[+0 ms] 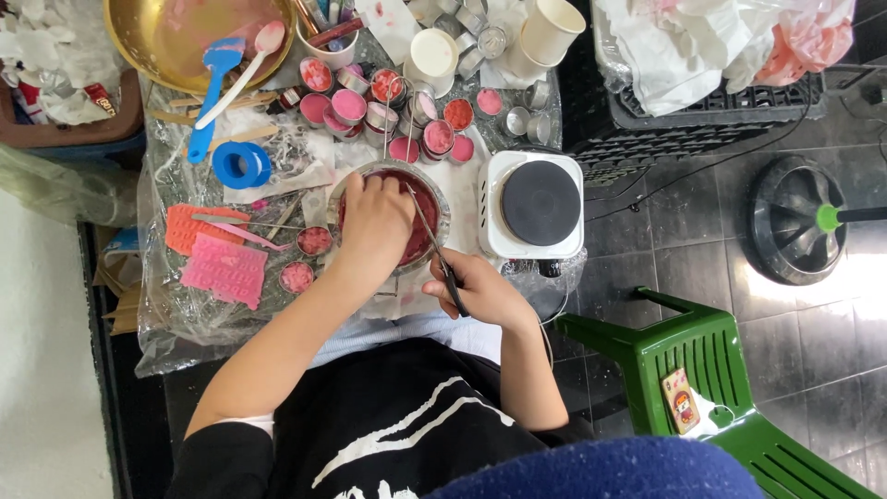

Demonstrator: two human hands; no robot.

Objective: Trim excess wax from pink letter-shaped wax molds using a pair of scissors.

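A round metal bowl point(440, 189) of dark red wax-like paste sits on the plastic-covered table point(166, 314). My left hand point(374, 224) reaches into the bowl, fingers curled over the red mass. My right hand point(480, 288) is at the bowl's near right edge. It is shut on a thin metal tool point(432, 242) with a dark handle, whose tip points into the bowl. What my left fingers touch is hidden under the hand.
Several small tins point(407, 115) of pink and red filling stand behind the bowl. A white hotplate point(531, 203) is to the right. Pink moulds point(224, 270), a blue tape roll point(242, 164), a blue spatula point(208, 102) and a golden basin point(199, 32) lie left. A green chair point(711, 370) stands on the floor.
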